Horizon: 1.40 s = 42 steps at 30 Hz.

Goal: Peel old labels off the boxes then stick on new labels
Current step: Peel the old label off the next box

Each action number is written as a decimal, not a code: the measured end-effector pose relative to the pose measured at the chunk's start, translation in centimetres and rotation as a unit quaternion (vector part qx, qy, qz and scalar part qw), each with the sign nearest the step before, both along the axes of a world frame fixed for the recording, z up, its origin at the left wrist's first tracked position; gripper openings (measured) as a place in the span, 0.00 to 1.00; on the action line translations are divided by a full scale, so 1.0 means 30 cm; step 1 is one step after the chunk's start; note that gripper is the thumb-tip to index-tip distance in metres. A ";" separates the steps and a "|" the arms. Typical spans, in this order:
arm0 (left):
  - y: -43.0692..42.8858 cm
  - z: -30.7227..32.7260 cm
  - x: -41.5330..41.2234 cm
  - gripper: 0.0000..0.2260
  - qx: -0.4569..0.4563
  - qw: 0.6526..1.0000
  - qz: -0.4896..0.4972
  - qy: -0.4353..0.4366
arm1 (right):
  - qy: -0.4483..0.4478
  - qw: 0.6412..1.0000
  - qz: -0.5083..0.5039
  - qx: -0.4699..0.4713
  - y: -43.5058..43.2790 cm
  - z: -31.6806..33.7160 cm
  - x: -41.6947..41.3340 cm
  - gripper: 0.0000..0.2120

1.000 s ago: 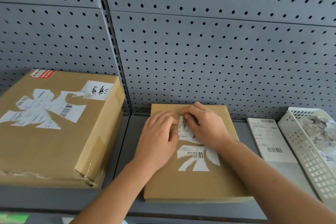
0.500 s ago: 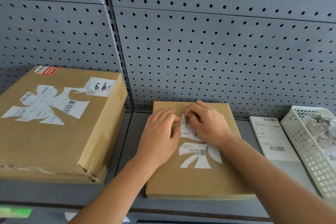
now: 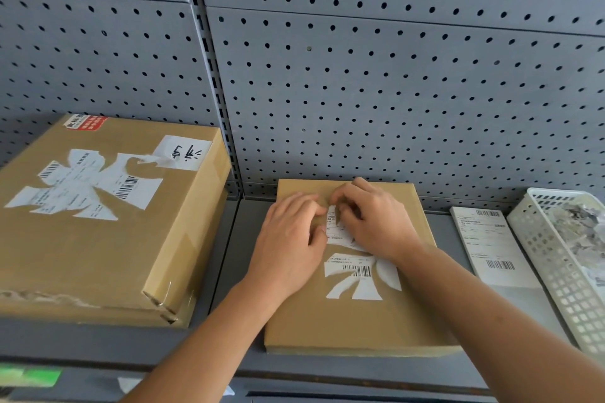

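A flat brown box [image 3: 340, 321] lies on the grey shelf in the middle, with a torn white old label [image 3: 355, 275] stuck to its top. My left hand [image 3: 289, 245] rests flat on the box, fingers straight, beside the label's upper part. My right hand [image 3: 376, 219] has its fingers curled at the label's top edge and picks at the paper there. A larger brown box [image 3: 98, 255] at the left carries its own torn white label [image 3: 85, 186].
A fresh white label sheet [image 3: 491, 249] lies on the shelf right of the small box. A white perforated basket [image 3: 563, 258] holding paper scraps stands at the far right. Grey pegboard [image 3: 360, 91] forms the back wall. The shelf's front edge [image 3: 360, 376] runs below.
The camera has shifted slightly. Both hands stay on the small box; the right fingers keep working at the label's top edge.
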<state>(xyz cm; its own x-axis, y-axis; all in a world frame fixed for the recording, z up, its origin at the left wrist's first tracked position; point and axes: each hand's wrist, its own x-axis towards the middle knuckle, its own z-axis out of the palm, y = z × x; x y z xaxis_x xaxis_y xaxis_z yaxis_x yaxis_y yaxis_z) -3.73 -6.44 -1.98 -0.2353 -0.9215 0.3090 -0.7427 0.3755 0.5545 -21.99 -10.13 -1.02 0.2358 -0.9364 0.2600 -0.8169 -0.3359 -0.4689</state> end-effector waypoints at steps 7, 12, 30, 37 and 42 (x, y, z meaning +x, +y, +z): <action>0.002 0.004 0.000 0.10 0.004 1.000 0.001 -0.003 | -0.009 1.000 0.007 0.007 0.002 -0.002 -0.008 0.08; -0.002 0.003 -0.001 0.10 0.007 1.000 0.002 -0.005 | 0.028 0.999 0.001 -0.025 -0.008 -0.003 0.002 0.02; -0.001 0.013 -0.003 0.11 0.023 0.999 0.003 -0.024 | -0.239 0.964 0.015 0.118 0.108 0.043 -0.040 0.06; 0.006 0.020 -0.003 0.11 0.027 0.999 0.006 -0.032 | -0.196 0.974 0.043 0.104 0.099 0.036 -0.034 0.15; 0.005 0.018 -0.004 0.11 0.030 0.999 0.005 -0.033 | -0.055 0.996 0.071 0.013 0.097 0.021 -0.011 0.05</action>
<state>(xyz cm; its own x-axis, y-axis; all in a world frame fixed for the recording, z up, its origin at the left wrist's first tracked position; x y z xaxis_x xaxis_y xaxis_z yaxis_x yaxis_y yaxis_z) -3.85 -6.29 -1.43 -0.2430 -0.9404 0.2379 -0.7816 0.3351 0.5261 -22.31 -7.24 -0.38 0.3376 -0.9027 0.2668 -0.7059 -0.4303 -0.5626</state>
